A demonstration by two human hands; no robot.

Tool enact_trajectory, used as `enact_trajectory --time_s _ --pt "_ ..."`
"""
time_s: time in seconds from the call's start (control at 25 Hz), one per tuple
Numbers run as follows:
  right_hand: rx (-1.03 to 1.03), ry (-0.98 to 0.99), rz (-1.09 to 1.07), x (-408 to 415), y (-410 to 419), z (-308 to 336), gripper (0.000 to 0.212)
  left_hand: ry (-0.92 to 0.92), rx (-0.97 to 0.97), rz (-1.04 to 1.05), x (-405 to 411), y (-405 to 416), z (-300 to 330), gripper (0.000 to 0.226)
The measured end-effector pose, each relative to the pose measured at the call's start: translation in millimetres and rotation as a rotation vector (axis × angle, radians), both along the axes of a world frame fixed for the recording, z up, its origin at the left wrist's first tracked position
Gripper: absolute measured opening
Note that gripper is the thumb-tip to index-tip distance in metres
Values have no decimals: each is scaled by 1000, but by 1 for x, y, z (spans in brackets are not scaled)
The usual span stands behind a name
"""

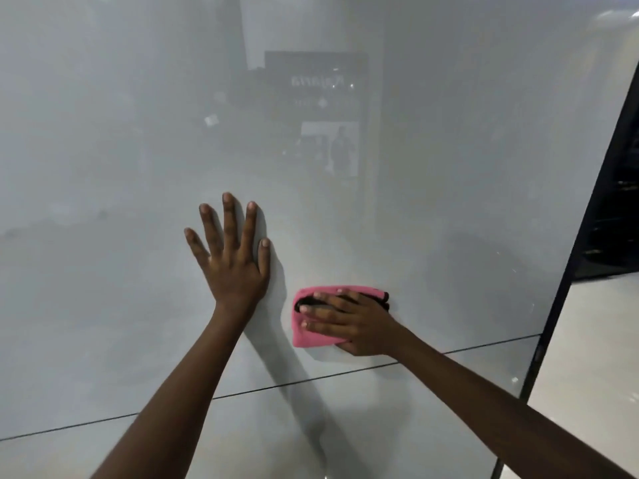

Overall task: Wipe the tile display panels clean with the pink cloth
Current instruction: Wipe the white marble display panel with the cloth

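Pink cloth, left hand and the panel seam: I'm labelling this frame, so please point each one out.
pink cloth [306,335]: head view, on its bare lower left corner.
left hand [232,267]: head view, on the back of the hand.
panel seam [276,386]: head view, on the dark line between upper and lower panels.

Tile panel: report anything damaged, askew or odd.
Nothing stands out. The glossy grey panel shows no cracks; the seam runs straight. The right hand presses the pink cloth flat; the left hand rests open.
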State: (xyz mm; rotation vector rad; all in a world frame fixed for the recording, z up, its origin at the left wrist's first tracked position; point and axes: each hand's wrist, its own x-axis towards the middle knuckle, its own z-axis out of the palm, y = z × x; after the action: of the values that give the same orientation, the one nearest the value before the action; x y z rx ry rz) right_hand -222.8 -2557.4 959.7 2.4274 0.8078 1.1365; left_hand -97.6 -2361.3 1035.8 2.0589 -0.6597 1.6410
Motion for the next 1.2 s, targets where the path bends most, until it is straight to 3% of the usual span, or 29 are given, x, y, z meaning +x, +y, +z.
enact_trajectory --time_s 0.08,0.16,0.24,0.32,0.4,0.48,0.56,0.68,0.76,0.84,0.92,1.04,1.12,1.2 --pt "-59 -79 32 -2 -22 31 48 25 -9 -28 -5 1 -1 54" --pt "304 -255 -41 -6 -46 118 46 4 -6 -80 -9 4 12 55" --pt "743 -467 -42 -11 -83 217 61 -37 -15 -81 -8 6 48 55" --pt "1054 -702 -68 -23 -115 292 71 -23 -75 -79 -4 8 87 57" --pt "1099 -776 -134 -24 -129 332 71 -39 -87 -20 5 6 103 59" --pt "1090 -792 -50 -12 -95 321 61 -60 -70 22 10 3 98 60" --pt "827 -795 -30 8 -40 252 43 -76 -54 39 11 2 95 60" --pt "-26 -394 -61 10 13 143 42 -48 -32 52 9 6 99 61" --pt "-168 -293 -2 14 -14 156 50 -46 -36 22 4 7 103 63" --pt "42 -393 -11 17 -38 215 49 -101 4 -22 -5 6 125 65" --pt "400 -557 -85 9 -68 293 51 -165 9 -15 -5 5 170 65" --pt "789 -749 -151 -17 -121 399 64 -99 -48 -8 9 8 224 66" --pt "1051 -810 -188 -21 -131 436 73 -89 -45 27 19 7 226 66" --pt "1082 -845 -164 -9 -92 426 69 -114 -32 48 23 4 222 66"
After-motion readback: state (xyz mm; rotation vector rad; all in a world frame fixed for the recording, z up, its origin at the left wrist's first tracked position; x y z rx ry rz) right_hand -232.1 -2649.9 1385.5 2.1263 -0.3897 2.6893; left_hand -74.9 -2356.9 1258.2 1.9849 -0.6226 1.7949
